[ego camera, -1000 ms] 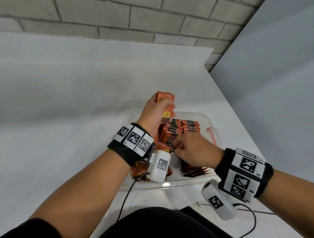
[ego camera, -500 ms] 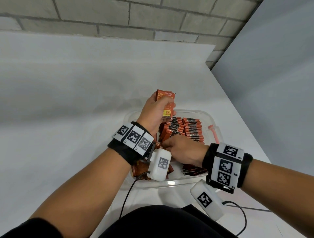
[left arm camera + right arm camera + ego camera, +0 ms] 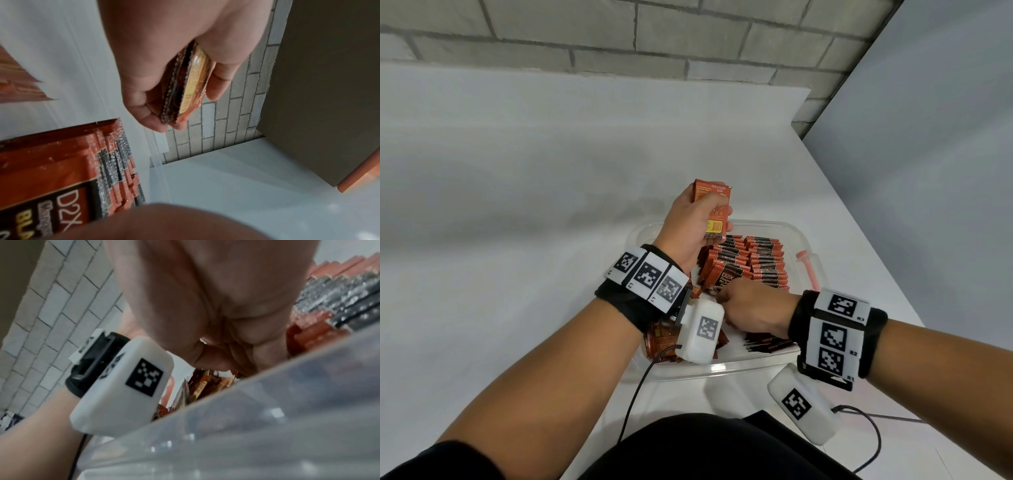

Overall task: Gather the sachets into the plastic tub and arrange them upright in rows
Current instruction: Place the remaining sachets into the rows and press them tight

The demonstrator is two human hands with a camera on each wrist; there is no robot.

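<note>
Left hand [image 3: 690, 226] grips a small stack of sachets [image 3: 717, 212] above the plastic tub [image 3: 804, 240], apparently squaring them for a row; right hand [image 3: 753, 303], fingers curled, reaches among loose sachets [image 3: 664, 341] inside, grasp unclear.

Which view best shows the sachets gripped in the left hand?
Head view: the held sachets stand clear above the tub, printed face visible in the left hand. Left wrist shows only their crimped bottom edges. Right wrist doesn't show them.
</note>
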